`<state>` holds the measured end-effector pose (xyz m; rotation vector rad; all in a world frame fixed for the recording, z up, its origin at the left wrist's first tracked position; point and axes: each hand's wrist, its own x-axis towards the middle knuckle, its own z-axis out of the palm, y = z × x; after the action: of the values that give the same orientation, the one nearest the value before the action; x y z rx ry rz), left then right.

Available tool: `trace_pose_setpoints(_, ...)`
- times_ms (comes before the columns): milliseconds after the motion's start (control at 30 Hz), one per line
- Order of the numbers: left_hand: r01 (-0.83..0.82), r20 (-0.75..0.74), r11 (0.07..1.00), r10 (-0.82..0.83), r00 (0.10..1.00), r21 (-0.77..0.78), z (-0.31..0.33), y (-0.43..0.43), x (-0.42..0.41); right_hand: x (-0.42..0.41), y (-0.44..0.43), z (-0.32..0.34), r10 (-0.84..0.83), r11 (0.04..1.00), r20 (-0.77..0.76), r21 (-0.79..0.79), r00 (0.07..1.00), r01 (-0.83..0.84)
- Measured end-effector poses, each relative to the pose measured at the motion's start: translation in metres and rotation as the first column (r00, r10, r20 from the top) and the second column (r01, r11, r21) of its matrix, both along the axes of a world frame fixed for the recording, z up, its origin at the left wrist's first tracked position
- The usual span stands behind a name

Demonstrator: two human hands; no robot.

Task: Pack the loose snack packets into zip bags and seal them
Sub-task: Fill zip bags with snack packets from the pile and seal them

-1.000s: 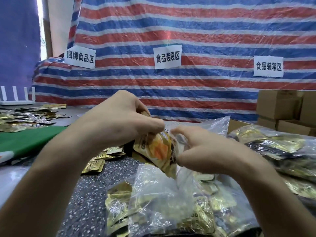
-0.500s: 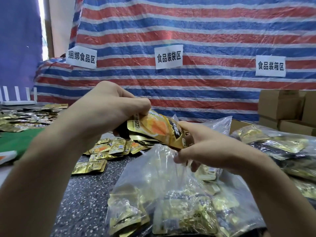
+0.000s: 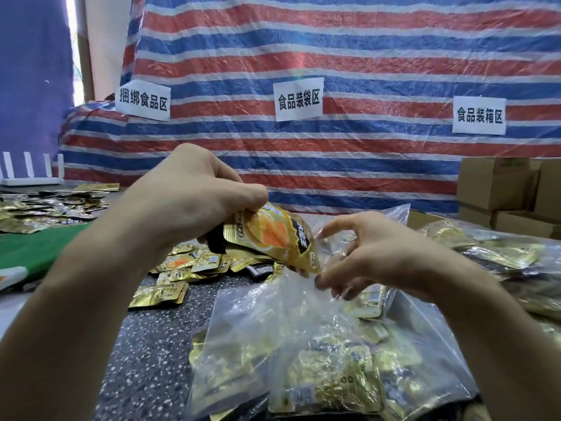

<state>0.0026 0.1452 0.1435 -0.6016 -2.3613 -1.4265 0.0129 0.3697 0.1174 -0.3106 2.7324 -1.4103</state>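
My left hand (image 3: 194, 205) grips a small stack of gold snack packets (image 3: 273, 235), tilted down toward the mouth of a clear zip bag (image 3: 273, 329). My right hand (image 3: 370, 253) pinches the bag's upper edge just below the packets, forefinger stretched out. The bag lies on the speckled table (image 3: 145, 344) and holds several gold packets. More loose gold packets (image 3: 188, 265) lie on the table behind my left hand.
Filled clear bags (image 3: 501, 256) are piled at the right. Cardboard boxes (image 3: 498, 189) stand at the far right. A second heap of packets (image 3: 39, 208) lies far left beside a green mat (image 3: 39, 247). A striped tarp with paper signs hangs behind.
My left hand has tipped the packets down toward the bag mouth. My right hand let go of the packets and now pinches only the bag's edge.
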Motion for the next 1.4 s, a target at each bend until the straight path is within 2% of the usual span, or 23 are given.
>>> trace_pose_setpoints(133,-0.008,-0.022,1.000,0.007,1.000,-0.008,-0.002,0.002,-0.002,-0.003,-0.018,-0.008,-0.073,0.993,-0.086,0.087,0.994,0.080)
trace_pose_setpoints(333,-0.016,-0.040,1.000,0.016,0.999,-0.012,-0.002,0.005,-0.001,-0.002,-0.021,-0.009,-0.007,0.967,-0.140,0.251,0.990,0.043)
trace_pose_setpoints(433,0.021,-0.014,1.000,-0.021,1.000,0.010,0.000,0.005,0.000,-0.004,-0.024,-0.011,-0.039,0.970,-0.219,0.226,0.975,0.090)
trace_pose_setpoints(567,0.012,-0.002,1.000,-0.012,1.000,0.016,-0.001,0.009,0.000,-0.001,-0.030,-0.010,-0.012,0.968,-0.231,0.242,0.973,0.069)
trace_pose_setpoints(733,-0.093,-0.021,0.990,0.091,0.996,-0.106,-0.007,0.021,0.004,0.007,-0.030,-0.006,-0.012,0.922,-0.194,0.378,0.981,0.086)
trace_pose_setpoints(867,-0.198,-0.059,0.962,0.190,0.980,-0.188,-0.009,0.025,0.003,0.015,-0.027,-0.001,-0.013,0.953,-0.061,0.302,0.998,0.031)
trace_pose_setpoints(1067,-0.276,-0.073,0.935,0.267,0.961,-0.222,-0.010,0.024,0.002,0.023,-0.028,0.006,-0.033,0.976,-0.136,0.211,0.990,0.061)
trace_pose_setpoints(1133,-0.230,-0.029,0.947,0.229,0.973,-0.225,-0.014,0.028,-0.001,0.024,-0.031,0.006,0.008,0.988,-0.161,0.155,0.987,0.017)
trace_pose_setpoints(1267,-0.137,0.034,0.979,0.144,0.989,-0.150,-0.018,0.032,-0.007,0.022,-0.034,0.007,0.042,0.990,-0.190,0.142,0.981,-0.015)
trace_pose_setpoints(1400,-0.085,0.128,0.991,0.098,0.987,-0.101,-0.018,0.030,-0.014,0.019,-0.030,0.009,0.042,0.997,-0.115,-0.060,0.993,-0.049)
